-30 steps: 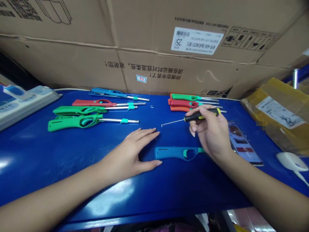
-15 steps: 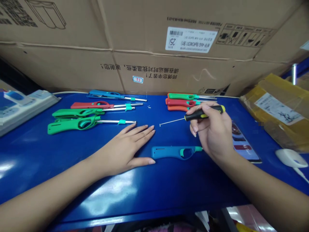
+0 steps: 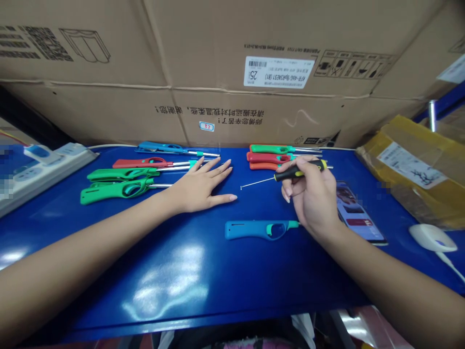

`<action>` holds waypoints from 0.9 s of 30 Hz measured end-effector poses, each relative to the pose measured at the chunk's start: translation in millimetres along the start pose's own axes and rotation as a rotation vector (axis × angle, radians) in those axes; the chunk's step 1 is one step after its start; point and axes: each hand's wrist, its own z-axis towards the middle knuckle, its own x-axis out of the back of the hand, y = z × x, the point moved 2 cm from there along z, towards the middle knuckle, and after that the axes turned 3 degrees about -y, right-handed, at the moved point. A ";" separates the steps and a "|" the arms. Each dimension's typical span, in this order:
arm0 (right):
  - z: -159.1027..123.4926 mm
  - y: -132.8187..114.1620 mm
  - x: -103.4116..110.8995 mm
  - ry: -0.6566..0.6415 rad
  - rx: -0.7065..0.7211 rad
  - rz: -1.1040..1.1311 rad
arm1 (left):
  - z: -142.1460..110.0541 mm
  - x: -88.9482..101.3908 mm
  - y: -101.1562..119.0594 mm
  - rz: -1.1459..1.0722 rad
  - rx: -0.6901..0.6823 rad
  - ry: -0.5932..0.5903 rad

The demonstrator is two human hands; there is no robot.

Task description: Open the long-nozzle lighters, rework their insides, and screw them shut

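My right hand [image 3: 313, 199] is closed around a black-and-yellow screwdriver [image 3: 298, 172], its thin shaft pointing left above the blue table [image 3: 203, 271]. Just below it lies a blue lighter body with a green trigger [image 3: 259, 229], touching my wrist at its right end. My left hand [image 3: 201, 187] is flat with fingers spread, holding nothing, over the metal tips of a row of long-nosed lighters: two green ones [image 3: 118, 182], a red one [image 3: 145, 163] and a blue one [image 3: 165, 147].
A stack of green, red and orange lighters [image 3: 271, 156] lies behind my right hand. Large cardboard boxes [image 3: 218, 72] wall off the back. A phone [image 3: 354, 213], a white scanner-like device [image 3: 432, 237] and a yellow parcel [image 3: 414, 169] are on the right; a white appliance [image 3: 39, 165] sits at the left.
My left hand has slid away from the blue lighter body, up and to the left, onto the lighter tips. The right hand and screwdriver have barely moved.
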 end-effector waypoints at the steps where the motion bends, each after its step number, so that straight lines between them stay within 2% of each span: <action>1: 0.1 -0.4 0.0 0.007 -0.009 0.005 | -0.9 1.2 3.1 -0.040 -0.006 0.036; 5: -2.3 -3.8 -2.4 0.001 -0.055 0.042 | -13.3 2.9 25.0 -0.255 0.021 0.192; 8: -7.1 -6.5 -7.4 -0.060 -0.136 0.086 | -31.3 2.0 45.9 -0.428 0.128 0.273; 9: -9.0 -7.4 -9.4 -0.085 -0.164 0.101 | -38.0 1.8 52.5 -0.514 0.173 0.280; 11: -12.8 -9.2 -12.7 -0.123 -0.207 0.128 | -51.0 0.2 61.6 -0.907 0.340 0.290; 14: -16.3 -9.7 -15.6 -0.137 -0.257 0.164 | -63.1 -0.6 69.0 -1.137 0.452 0.321; 17: -16.6 -6.5 -15.5 -0.118 -0.302 0.179 | -65.5 -4.0 65.8 -1.191 0.470 0.356; 22: -13.8 1.2 -12.8 -0.124 -0.338 0.146 | -64.0 -13.0 53.2 -1.127 0.425 0.422; 27: -13.1 5.3 -12.0 -0.105 -0.367 0.127 | -65.8 -18.3 50.3 -1.182 0.401 0.396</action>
